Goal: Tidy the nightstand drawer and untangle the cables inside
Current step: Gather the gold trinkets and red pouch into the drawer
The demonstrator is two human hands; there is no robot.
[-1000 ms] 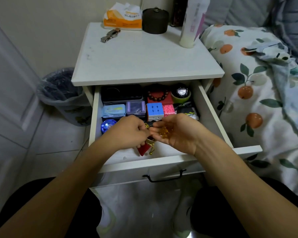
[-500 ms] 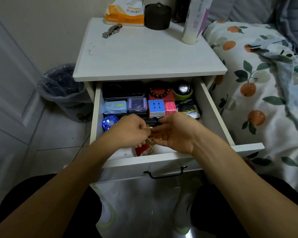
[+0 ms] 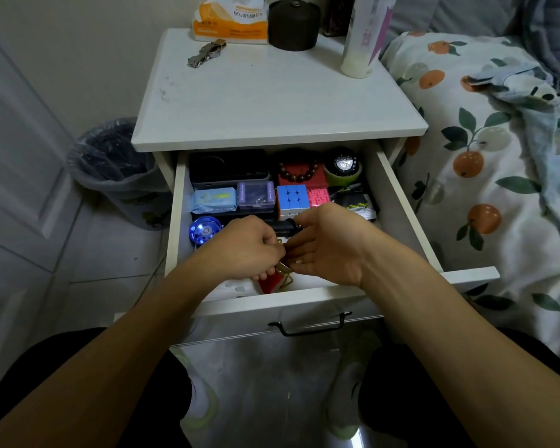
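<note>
Drawer [image 3: 398, 202] stands pulled open below the nightstand top [image 3: 272, 101]. At its six o'clock edge the left hand [image 3: 243, 250] pinches a gold charm with red tag [image 3: 274, 279] — right hand [image 3: 328, 245] cupped beside it, fingers relaxed. Cube [image 3: 292, 197] at twelve.

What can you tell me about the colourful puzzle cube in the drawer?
The colourful puzzle cube sits in the open white drawer, in the middle row. It looks like smooth plastic, each face split into three-by-three squares. The top face is blue, and the front edge shows paler squares. It stands flat. A pink maze-patterned cube sits right against its right side and a purple box lies to its left. No hand touches it.
</note>
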